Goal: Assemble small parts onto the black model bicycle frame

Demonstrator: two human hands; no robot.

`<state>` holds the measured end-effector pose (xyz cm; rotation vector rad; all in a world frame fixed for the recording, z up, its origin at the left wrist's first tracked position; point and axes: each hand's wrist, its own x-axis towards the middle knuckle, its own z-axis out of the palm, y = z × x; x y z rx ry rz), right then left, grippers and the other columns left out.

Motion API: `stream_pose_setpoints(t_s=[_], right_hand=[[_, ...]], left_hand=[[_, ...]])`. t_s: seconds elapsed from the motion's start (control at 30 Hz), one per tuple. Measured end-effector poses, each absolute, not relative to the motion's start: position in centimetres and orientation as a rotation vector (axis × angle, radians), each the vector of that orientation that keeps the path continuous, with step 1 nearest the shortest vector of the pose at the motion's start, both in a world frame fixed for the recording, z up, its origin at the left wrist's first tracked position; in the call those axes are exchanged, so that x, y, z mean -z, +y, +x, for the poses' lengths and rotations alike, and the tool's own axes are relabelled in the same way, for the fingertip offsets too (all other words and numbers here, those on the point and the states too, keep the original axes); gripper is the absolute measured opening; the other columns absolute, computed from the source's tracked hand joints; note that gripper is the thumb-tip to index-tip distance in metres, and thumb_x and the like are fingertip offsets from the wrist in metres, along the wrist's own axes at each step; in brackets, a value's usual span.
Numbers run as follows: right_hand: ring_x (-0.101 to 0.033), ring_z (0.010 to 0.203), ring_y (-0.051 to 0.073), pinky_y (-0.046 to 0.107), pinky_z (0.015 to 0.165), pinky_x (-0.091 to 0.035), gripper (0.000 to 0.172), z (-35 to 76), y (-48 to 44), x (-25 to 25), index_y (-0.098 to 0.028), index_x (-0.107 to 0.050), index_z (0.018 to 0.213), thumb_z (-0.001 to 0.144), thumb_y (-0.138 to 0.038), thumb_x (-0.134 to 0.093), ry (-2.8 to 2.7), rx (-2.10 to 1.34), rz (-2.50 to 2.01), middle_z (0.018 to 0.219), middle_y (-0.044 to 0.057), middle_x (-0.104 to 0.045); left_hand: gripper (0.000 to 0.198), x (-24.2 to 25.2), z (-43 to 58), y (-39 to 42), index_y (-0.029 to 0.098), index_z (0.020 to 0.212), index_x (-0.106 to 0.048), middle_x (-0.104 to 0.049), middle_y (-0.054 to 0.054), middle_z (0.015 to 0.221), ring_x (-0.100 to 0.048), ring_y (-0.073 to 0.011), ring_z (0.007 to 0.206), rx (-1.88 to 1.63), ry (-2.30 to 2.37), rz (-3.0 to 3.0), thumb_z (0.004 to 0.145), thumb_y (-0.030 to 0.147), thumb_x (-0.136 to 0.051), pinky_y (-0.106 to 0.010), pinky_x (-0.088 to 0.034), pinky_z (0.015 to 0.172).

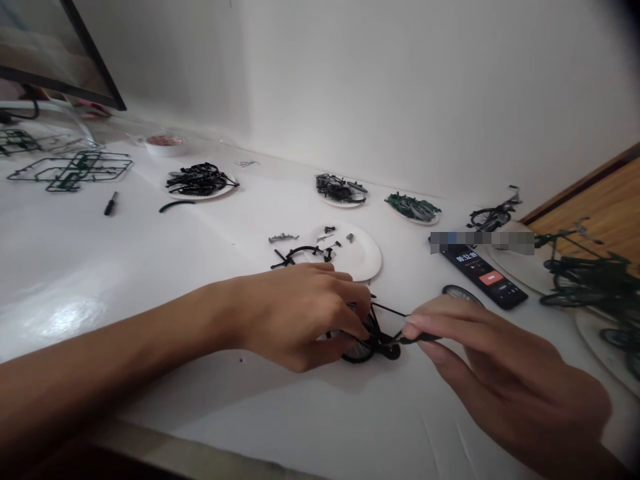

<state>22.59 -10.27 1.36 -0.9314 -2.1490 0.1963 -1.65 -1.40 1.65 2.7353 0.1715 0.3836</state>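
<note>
The left hand (pixel 295 317) curls in a closed grip around a black model bicycle (pixel 361 350), while the right hand (pixel 515 380) pinches a thin black plastic part (pixel 415 338) tightly.

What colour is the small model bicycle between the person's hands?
The model bicycle is black, as the head view shows.

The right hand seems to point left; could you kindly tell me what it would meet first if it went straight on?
The right hand would probably meet the black model bicycle first, which the left hand holds, though depth is unclear.
</note>
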Motion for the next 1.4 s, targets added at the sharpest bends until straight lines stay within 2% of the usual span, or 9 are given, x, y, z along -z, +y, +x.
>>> stream_pose_setpoints(t_s=[0.17,0.43,0.57,0.93,1.13,1.4], right_hand=[[-0.069,0.088,0.015,0.027,0.073,-0.057,0.040,22.52,-10.28,-1.34,-0.020,-0.067,0.113,0.083,0.006,-0.059,-2.143,-0.174,-0.943,0.096,0.003,-0.072],[-0.068,0.089,0.013,0.024,0.079,-0.056,0.037,22.84,-10.49,-1.26,-0.021,-0.066,0.114,0.086,0.002,-0.062,-2.153,-0.087,-0.997,0.098,0.002,-0.071],[-0.068,0.084,0.013,0.025,0.076,-0.057,0.033,22.83,-10.30,-1.30,-0.022,-0.067,0.113,0.087,-0.002,-0.063,-2.155,-0.006,-1.020,0.097,0.001,-0.072],[-0.070,0.086,0.018,0.030,0.073,-0.058,0.039,22.72,-10.32,-1.10,-0.025,-0.067,0.114,0.085,0.001,-0.062,-2.118,-0.096,-1.026,0.094,0.002,-0.073],[-0.070,0.088,0.017,0.028,0.074,-0.058,0.040,22.80,-10.11,-1.12,-0.023,-0.068,0.114,0.083,0.002,-0.064,-2.113,-0.172,-1.001,0.096,0.002,-0.073],[-0.072,0.083,0.015,0.028,0.076,-0.060,0.034,22.78,-10.10,-0.89,-0.027,-0.070,0.113,0.086,-0.007,-0.068,-2.032,-0.150,-1.137,0.097,-0.001,-0.076]], left_hand=[[0.019,-1.54,-1.64,-1.40,0.020,0.103,-0.072,-0.070,-0.006,0.111,-0.065,-0.0204,0.092,-0.395,0.167,2.729,0.089,0.012,-0.061,-0.036,-0.047,0.087],[0.020,-1.65,-1.64,-1.39,0.020,0.104,-0.072,-0.070,-0.006,0.112,-0.065,-0.0204,0.092,-0.364,0.180,2.741,0.090,0.012,-0.060,-0.036,-0.046,0.088],[0.020,-1.70,-1.70,-1.43,0.019,0.105,-0.071,-0.070,-0.006,0.114,-0.065,-0.0202,0.093,-0.355,0.185,2.738,0.091,0.013,-0.060,-0.036,-0.046,0.088],[0.020,-1.72,-1.76,-1.37,0.020,0.103,-0.072,-0.069,-0.006,0.114,-0.066,-0.0205,0.093,-0.372,0.172,2.734,0.088,0.011,-0.063,-0.036,-0.047,0.087],[0.017,-1.79,-1.72,-1.41,0.020,0.098,-0.072,-0.069,-0.007,0.114,-0.066,-0.0209,0.093,-0.360,0.174,2.737,0.088,0.011,-0.062,-0.036,-0.047,0.088],[0.021,-1.79,-1.67,-1.43,0.020,0.103,-0.072,-0.070,-0.006,0.111,-0.066,-0.0199,0.091,-0.400,0.173,2.735,0.088,0.010,-0.063,-0.036,-0.048,0.087]])
